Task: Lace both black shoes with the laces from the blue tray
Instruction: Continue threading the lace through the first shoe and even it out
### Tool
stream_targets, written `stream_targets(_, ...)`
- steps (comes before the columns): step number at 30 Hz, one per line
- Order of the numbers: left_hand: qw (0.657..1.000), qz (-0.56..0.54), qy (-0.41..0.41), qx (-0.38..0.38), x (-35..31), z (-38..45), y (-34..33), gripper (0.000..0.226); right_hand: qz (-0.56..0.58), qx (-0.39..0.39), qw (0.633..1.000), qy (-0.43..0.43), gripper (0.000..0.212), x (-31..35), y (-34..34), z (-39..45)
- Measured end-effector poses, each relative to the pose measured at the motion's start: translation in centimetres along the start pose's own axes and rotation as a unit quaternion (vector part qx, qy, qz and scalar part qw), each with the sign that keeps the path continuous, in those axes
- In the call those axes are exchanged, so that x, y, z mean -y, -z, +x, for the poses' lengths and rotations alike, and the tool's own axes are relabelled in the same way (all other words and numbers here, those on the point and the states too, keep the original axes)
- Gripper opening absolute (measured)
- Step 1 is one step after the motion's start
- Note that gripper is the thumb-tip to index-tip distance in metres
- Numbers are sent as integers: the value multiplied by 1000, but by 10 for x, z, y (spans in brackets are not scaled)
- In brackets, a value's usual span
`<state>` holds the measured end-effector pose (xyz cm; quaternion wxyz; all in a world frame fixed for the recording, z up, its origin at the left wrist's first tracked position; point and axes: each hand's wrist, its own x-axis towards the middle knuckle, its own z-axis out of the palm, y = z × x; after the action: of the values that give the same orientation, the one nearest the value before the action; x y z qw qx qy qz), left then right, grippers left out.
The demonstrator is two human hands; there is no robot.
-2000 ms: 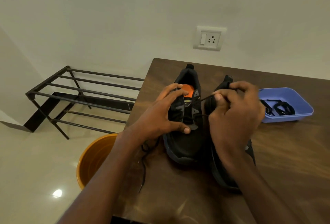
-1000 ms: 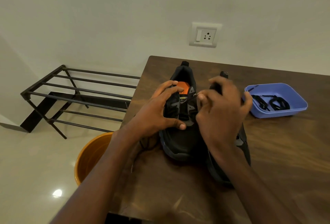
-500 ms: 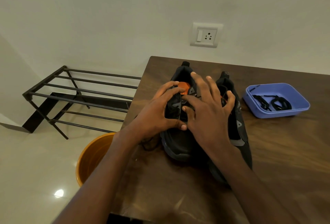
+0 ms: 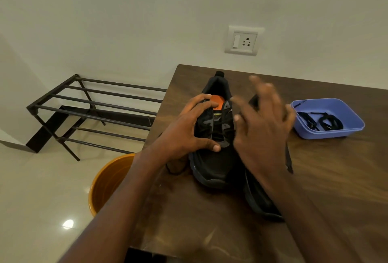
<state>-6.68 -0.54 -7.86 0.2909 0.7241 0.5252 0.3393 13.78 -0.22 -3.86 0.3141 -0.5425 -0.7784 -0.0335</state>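
At frame centre, the left hand (image 4: 184, 134) grips the left shoe (image 4: 216, 143) by its upper. The right hand (image 4: 260, 128), blurred, fingers spread, holds nothing above the right shoe (image 4: 258, 197). Laces (image 4: 323, 121) lie in the blue tray (image 4: 346, 113) at right.

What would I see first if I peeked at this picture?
Two black shoes sit side by side near the table's left edge, with two hands on top: the left hand grips the left shoe, and the right hand is spread open and blurry above the other one. To the right, a blue tray holds black laces, and an orange bucket stands on the floor by the table.
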Motion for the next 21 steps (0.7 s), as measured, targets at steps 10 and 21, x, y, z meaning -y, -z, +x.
stream_targets(10,1000,4,-7,-1,-1,-1,-1,100,0,87,996,7,7,11,-23,-1)
stream_targets(21,1000,-4,-1,-3,-2,-2,0,101,-17,36,999,-2,35,11,-11,-3)
